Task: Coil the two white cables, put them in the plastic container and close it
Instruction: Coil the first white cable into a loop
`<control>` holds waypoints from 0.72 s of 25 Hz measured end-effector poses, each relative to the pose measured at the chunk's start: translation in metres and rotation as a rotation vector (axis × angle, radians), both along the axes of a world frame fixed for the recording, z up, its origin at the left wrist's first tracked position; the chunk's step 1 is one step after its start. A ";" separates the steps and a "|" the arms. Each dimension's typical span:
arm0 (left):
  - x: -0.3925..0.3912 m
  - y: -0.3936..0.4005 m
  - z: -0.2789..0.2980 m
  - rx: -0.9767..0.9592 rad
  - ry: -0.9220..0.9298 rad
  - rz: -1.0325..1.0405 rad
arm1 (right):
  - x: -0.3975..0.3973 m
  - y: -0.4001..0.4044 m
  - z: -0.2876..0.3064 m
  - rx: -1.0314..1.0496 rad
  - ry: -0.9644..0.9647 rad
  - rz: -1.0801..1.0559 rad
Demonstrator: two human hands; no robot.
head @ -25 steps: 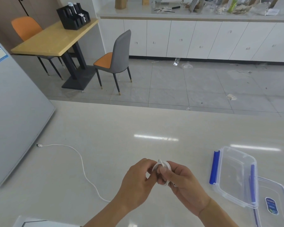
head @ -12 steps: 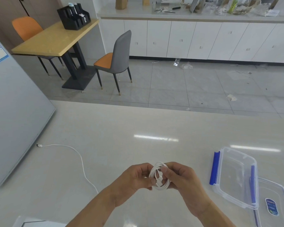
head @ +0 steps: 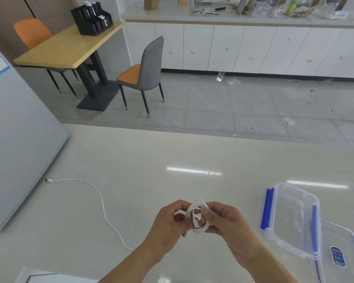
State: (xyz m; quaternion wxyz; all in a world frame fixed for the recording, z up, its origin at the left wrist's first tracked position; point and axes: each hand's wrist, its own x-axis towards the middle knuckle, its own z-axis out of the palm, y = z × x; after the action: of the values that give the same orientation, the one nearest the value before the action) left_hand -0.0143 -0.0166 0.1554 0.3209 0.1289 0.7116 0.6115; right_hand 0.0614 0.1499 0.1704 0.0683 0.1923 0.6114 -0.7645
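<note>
A small coil of white cable point(head: 197, 218) sits between both hands above the pale counter. My left hand point(head: 168, 223) pinches its left side and my right hand point(head: 227, 225) grips its right side. A second white cable point(head: 102, 205) lies loose on the counter to the left, its dark-tipped plug near the grey panel; its near end passes behind my left forearm. The clear plastic container point(head: 292, 217) with blue clips stands open at the right. Its clear lid point(head: 339, 254) lies beside it at the right edge.
A large grey panel point(head: 18, 152) leans or lies along the counter's left side. A flat white object point(head: 41, 277) pokes in at the bottom left. Beyond the counter's far edge are tiled floor, a grey and orange chair point(head: 145, 72) and a wooden table.
The coil has been turned so its loops face the camera, and both hands have shifted their hold on it slightly. The loose cable and the container have not moved.
</note>
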 end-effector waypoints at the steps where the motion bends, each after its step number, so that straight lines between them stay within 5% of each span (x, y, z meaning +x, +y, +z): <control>1: 0.000 0.001 -0.001 0.011 0.031 0.011 | 0.000 0.000 0.000 -0.012 0.003 -0.004; 7: 0.005 0.003 -0.009 -0.051 0.348 0.112 | 0.002 -0.004 -0.001 -0.059 0.008 -0.030; 10: 0.005 -0.005 -0.019 -0.212 0.977 0.088 | 0.004 -0.003 0.000 -0.053 -0.066 0.003; 13: -0.003 -0.009 -0.028 -0.171 1.594 -0.044 | 0.007 -0.002 -0.002 -0.057 -0.132 0.049; 16: -0.009 -0.011 -0.023 -0.196 1.666 -0.146 | 0.009 -0.003 -0.003 -0.013 -0.149 0.052; 18: -0.006 -0.009 -0.020 -0.228 1.527 -0.116 | 0.008 -0.005 -0.001 0.037 -0.133 0.051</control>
State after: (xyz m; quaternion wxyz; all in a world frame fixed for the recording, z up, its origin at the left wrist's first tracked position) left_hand -0.0202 -0.0252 0.1354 -0.2158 0.5180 0.7864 0.2582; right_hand 0.0695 0.1452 0.1692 0.1245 0.2282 0.6241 -0.7368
